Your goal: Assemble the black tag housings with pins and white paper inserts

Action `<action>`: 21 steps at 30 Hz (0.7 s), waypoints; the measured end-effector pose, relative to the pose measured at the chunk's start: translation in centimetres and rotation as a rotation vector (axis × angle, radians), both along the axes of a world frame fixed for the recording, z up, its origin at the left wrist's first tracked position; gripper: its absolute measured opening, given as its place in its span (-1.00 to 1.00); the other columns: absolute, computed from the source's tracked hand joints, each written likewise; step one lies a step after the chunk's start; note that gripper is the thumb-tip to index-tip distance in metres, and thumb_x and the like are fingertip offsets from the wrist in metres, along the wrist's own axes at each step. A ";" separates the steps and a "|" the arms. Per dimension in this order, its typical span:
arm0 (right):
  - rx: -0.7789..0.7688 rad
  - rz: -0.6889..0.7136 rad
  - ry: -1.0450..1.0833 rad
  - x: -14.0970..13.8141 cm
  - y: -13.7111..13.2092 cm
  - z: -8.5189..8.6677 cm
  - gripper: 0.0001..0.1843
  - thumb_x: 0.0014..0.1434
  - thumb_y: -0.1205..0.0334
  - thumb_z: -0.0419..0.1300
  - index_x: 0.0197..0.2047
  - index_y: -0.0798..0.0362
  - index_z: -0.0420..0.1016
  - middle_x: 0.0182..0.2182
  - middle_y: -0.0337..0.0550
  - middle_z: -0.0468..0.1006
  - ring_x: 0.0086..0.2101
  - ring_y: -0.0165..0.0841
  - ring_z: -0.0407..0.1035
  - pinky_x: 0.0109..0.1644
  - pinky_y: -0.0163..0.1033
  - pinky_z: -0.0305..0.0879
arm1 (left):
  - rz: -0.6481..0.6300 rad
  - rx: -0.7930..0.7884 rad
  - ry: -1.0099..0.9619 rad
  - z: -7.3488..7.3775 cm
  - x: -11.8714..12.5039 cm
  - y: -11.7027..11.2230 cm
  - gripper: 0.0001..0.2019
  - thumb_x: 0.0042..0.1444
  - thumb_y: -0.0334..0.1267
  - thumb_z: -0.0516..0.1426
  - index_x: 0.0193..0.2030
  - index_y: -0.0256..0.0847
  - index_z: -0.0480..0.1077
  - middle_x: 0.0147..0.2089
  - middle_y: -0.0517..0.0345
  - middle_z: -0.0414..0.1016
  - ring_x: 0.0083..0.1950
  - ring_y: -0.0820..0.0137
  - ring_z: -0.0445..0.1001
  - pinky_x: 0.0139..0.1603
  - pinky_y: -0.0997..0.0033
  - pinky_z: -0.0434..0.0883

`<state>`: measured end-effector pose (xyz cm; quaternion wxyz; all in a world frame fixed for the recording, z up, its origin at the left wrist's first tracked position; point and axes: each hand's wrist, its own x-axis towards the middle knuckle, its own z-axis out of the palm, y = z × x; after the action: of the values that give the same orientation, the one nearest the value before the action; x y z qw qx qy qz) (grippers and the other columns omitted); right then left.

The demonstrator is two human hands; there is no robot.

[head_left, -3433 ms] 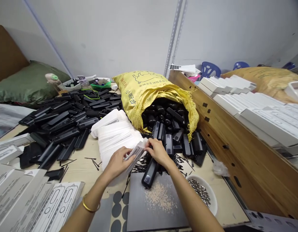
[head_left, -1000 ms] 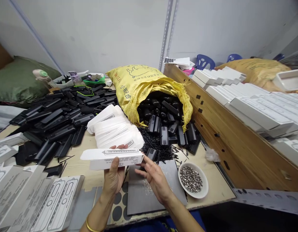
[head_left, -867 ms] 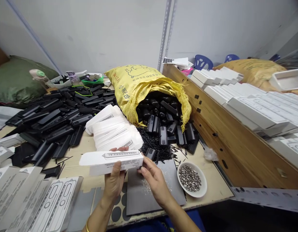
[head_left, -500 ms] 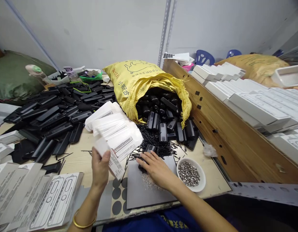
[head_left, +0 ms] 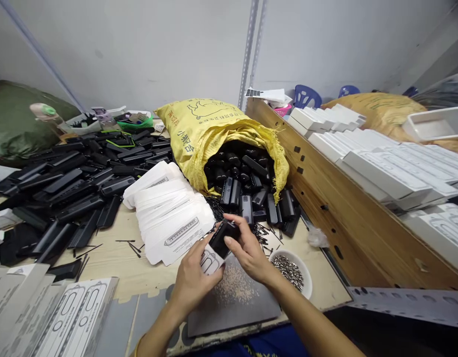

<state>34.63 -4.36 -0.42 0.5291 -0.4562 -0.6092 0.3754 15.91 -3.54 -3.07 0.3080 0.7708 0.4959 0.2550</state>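
My left hand (head_left: 194,280) is closed around a small white printed box (head_left: 211,261). In my right hand (head_left: 251,253), thumb and fingers grip a black plastic case (head_left: 225,237). Its lower end is at the box's upper opening; how far it goes inside is hidden. Both hands are above a grey mat (head_left: 206,320) strewn with tiny pale bits. Behind them lies a fanned stack of flat white cartons (head_left: 169,213). Further back, more black cases (head_left: 247,207) spill from a yellow woven sack (head_left: 217,116).
At the right stands a white bowl (head_left: 308,287) of small shiny metal pieces. A wooden board (head_left: 348,233) separates the table from stacked white boxes (head_left: 385,163). Black cases (head_left: 73,188) are heaped at the left, with filled boxes (head_left: 76,317) in front. Thin black sticks (head_left: 132,247) lie scattered.
My right hand has lifted a black case off the mat area. My left hand has brought the white box rightward to meet it, and the box now looks opened out.
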 end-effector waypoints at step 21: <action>-0.133 -0.241 0.047 4.1 0.9 -2.7 -0.75 0.27 0.09 0.06 -0.19 0.02 0.49 -0.35 -0.16 0.51 -0.34 -0.35 0.39 -0.22 -0.23 0.33 | 0.184 -0.072 -0.235 -1.9 3.4 -0.3 -0.27 0.02 -0.13 0.24 0.31 -0.14 0.06 0.33 -0.05 0.18 0.36 0.17 0.13 0.33 0.07 0.14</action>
<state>38.72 -3.44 -3.15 0.5530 -0.5511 -0.5113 0.3591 19.31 -3.86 -4.97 0.3667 0.6755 0.5337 0.3526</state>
